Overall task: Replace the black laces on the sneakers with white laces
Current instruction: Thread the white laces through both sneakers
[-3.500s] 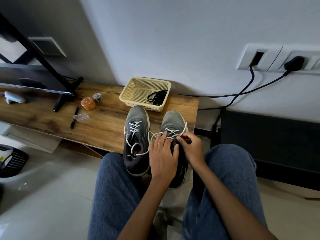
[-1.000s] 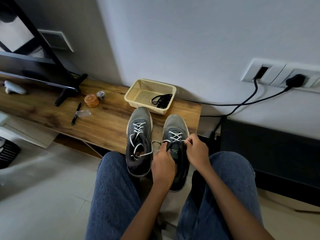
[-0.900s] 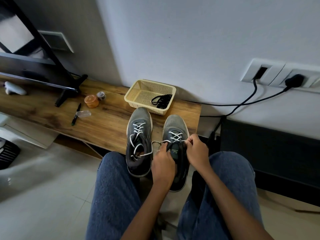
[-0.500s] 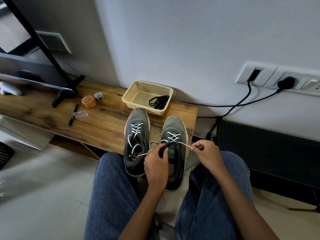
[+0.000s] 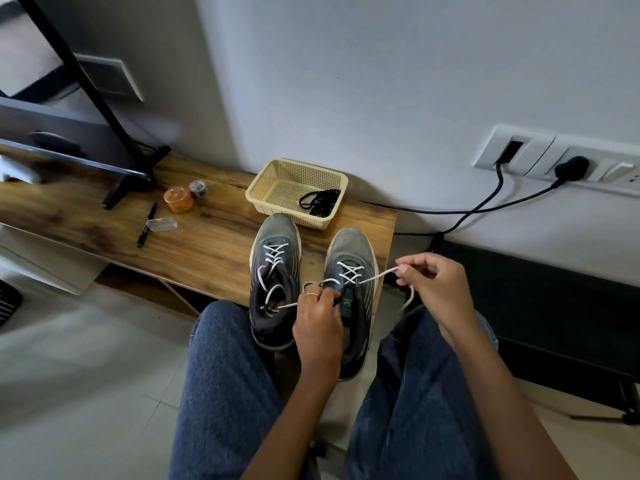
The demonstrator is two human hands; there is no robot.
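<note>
**Right sneaker half laced, white lace drawn out to the side**

Now both hands work on the right sneaker, which stands beside the left sneaker at the near end of the counter, toes toward the wall. The right hand is held off to the right of that shoe, its fingers pinched together on the white lace. From the fingers the lace runs taut leftward to the eyelets, and its free end hangs down just below them. The left hand rests over the shoe's opening, fingers curled and clamped on the tongue and the other lace strand, which loops out just ahead of the knuckles. A ring shows on one finger. White lacing crosses the front eyelets of both shoes; the left sneaker's lace ends trail loose into its opening, left of the left hand.

Beyond the shoes, well ahead of both hands, a basket holds the black laces in its right corner. Farther left on the counter lie a pen, a clear case, an orange jar and a small tin.
</note>
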